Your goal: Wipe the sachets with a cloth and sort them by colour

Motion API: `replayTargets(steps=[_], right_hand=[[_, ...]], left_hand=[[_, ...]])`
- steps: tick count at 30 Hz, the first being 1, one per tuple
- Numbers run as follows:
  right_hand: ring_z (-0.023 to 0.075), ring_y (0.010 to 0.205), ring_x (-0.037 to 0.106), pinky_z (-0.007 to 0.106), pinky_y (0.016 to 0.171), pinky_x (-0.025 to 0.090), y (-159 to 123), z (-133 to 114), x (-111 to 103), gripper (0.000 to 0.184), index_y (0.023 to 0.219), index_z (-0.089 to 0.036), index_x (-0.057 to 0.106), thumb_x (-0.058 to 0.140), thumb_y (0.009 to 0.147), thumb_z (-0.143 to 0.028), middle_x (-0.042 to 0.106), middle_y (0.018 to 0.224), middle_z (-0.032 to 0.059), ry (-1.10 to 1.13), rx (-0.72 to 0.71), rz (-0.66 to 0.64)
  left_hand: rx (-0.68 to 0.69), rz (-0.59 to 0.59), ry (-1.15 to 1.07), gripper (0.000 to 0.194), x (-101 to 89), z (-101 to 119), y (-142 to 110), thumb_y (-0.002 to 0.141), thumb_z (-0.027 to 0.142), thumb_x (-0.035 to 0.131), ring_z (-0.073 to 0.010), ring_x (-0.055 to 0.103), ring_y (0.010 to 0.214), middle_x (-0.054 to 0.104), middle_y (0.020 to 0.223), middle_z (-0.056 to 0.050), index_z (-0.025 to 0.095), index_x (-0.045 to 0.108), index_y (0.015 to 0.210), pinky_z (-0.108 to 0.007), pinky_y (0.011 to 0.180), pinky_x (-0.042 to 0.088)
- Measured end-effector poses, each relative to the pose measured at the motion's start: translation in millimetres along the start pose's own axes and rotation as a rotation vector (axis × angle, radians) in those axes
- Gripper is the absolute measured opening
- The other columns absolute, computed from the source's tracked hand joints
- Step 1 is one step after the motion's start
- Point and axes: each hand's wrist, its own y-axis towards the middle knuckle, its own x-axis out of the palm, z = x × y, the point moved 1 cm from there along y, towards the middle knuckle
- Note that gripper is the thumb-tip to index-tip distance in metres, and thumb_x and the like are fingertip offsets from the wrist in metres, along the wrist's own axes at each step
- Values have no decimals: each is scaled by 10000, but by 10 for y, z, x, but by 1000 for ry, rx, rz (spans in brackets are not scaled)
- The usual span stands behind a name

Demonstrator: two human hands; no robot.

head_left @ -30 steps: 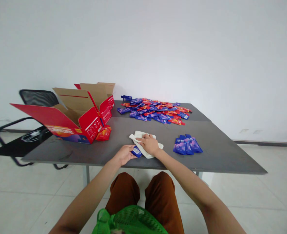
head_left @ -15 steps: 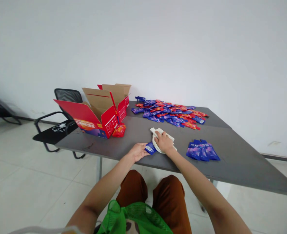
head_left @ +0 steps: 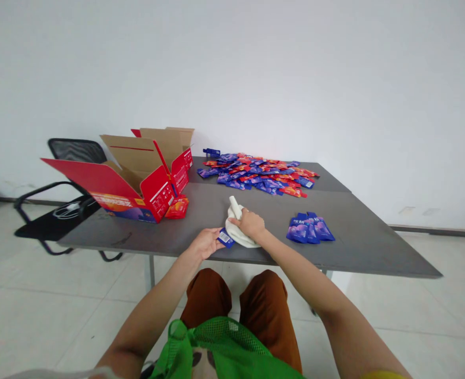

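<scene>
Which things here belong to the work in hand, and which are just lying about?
In the work:
- blue printed pouch, held in the left hand
- white cloth, gripped by the right hand
- probably the three overlapping blue pouches and the blue-and-red pouch heap

Apparently just lying about:
- black mesh-backed chair
- white coiled cable

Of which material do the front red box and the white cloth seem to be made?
Front red box: likely cardboard, with smooth printed outside; its flaps show plain brown inner faces, straight folds.
White cloth: soft, matte fabric, perhaps cotton, as it bunches under the right hand.
</scene>
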Motion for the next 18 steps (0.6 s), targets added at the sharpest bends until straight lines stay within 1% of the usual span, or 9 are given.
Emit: replayTargets(steps=[2,3,5,7,9,11,14,16,18], right_hand=[[276,948,620,350,774,454,71,170,-42,618,1177,-113,488,439,851,-635,631,1021,174,-30,116,80],[273,946,619,345,772,453,77,232,-64,596,1186,-99,478,445,867,-600,629,1023,181,-44,151,112],[272,954,607,348,773,451,19,279,-92,562,1236,-76,438,453,895,-523,613,1047,194,-65,169,158],[286,1000,572,385,811,436,-130,207,-72,590,1307,-60,371,453,904,-483,578,1104,218,-86,110,203],[317,1074,509,464,888,385,-347,52,3,677,1363,-59,305,435,893,-528,532,1169,242,-96,-7,231],[354,1131,440,561,927,316,-575,-116,99,759,1397,-72,264,382,874,-610,478,1242,256,-83,-136,214],[367,1176,387,606,938,276,-791,-272,198,798,1404,-90,278,352,849,-660,449,1295,243,-67,-326,171],[362,1203,375,605,960,259,-815,-289,231,752,1378,-117,340,351,851,-652,461,1312,220,-66,-405,123],[358,1247,349,586,996,239,-786,-259,270,701,1381,-149,354,370,859,-616,448,1356,187,-63,-447,79]], left_hand=[[-3,-43,47,248,-83,61,-165,845,62,452,-189,678,720,693,845,-157,35,631,1015,-305,687,547],[25,-62,69,253,-123,123,-256,841,79,472,-191,679,738,695,873,-160,37,632,1032,-302,693,545],[140,-54,132,291,-178,296,-430,823,124,520,-193,676,755,697,914,-152,47,629,1082,-289,675,541],[289,-7,219,366,-164,494,-561,804,188,562,-204,671,798,693,980,-136,74,613,1147,-300,677,544],[434,60,352,443,-51,671,-622,794,251,578,-220,660,865,674,1072,-113,113,586,1215,-334,716,546],[583,115,527,473,177,804,-597,800,279,565,-238,632,955,642,1161,-93,145,566,1254,-364,782,533],[789,129,790,438,689,875,-385,804,191,533,-277,539,1133,610,1220,-99,135,586,1235,-378,929,451],[821,103,892,460,1069,788,-151,764,77,526,-301,467,1220,615,1200,-122,109,591,1218,-379,1012,361],[765,25,866,513,1414,573,102,710,4,519,-312,414,1268,602,1212,-139,100,588,1210,-368,1048,299]])
